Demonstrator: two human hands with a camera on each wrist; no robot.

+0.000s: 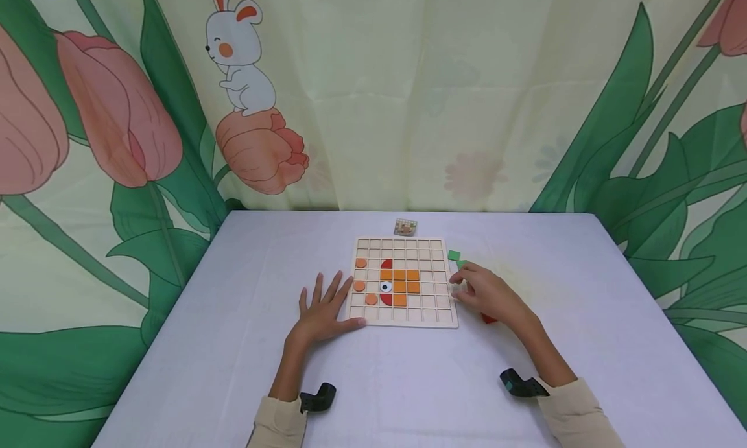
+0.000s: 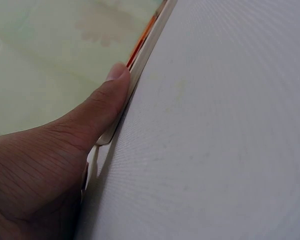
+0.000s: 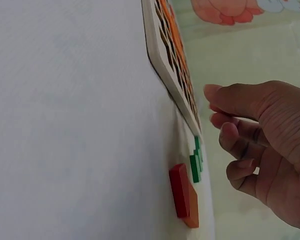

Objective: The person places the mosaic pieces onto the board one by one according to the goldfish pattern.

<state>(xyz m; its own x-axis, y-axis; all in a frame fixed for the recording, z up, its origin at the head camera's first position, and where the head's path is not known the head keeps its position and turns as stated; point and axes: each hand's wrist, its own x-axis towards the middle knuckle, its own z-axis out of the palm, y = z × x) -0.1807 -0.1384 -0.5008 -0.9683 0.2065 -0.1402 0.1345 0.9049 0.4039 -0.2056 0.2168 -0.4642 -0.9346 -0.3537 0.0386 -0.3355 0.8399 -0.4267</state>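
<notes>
A pale board with a raised grid lies on the table. Orange squares, red rounded pieces and a white eye piece sit together in its cells, with orange discs along the left side. My left hand rests at the board's lower left, fingers spread and straight; its thumb touches the board's near edge. Beside the right edge my right hand hovers with loosely bent fingers, thumb and forefinger near each other. No piece shows plainly between them.
Green squares lie right of the board, partly behind my right hand. Under that hand are a red piece and an orange piece. A small patterned card or packet lies beyond the board. A printed curtain hangs behind the table.
</notes>
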